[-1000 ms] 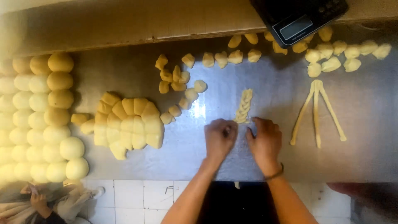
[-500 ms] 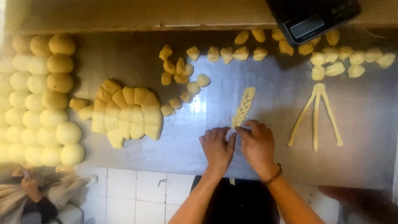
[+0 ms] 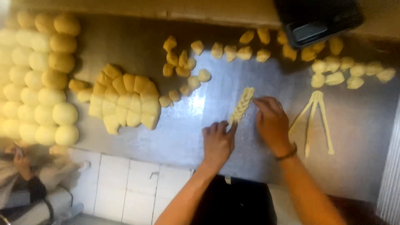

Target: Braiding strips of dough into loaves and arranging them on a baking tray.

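A short braided dough piece [image 3: 242, 104] lies on the steel table [image 3: 175, 137], slanting up to the right. My left hand [image 3: 217, 142] rests below it, fingertips touching the braid's lower end. My right hand [image 3: 271, 121] lies flat just right of the braid, fingers spread near its upper half; I cannot tell whether it touches the dough. A dark band circles my right wrist. Right of that hand lie three thin dough strands [image 3: 314, 118] joined at the top and fanned out.
Rows of round dough balls [image 3: 39, 79] fill the left side. A cluster of cut dough blocks [image 3: 125, 100] sits beside them. Small dough lumps [image 3: 183, 66] are scattered along the back, near a black scale [image 3: 321, 21]. A person crouches at lower left [image 3: 25, 171].
My hands have moved apart: the right hand has shifted up and right beside the braid, the left stays at its lower end. The braid now lies fully exposed.
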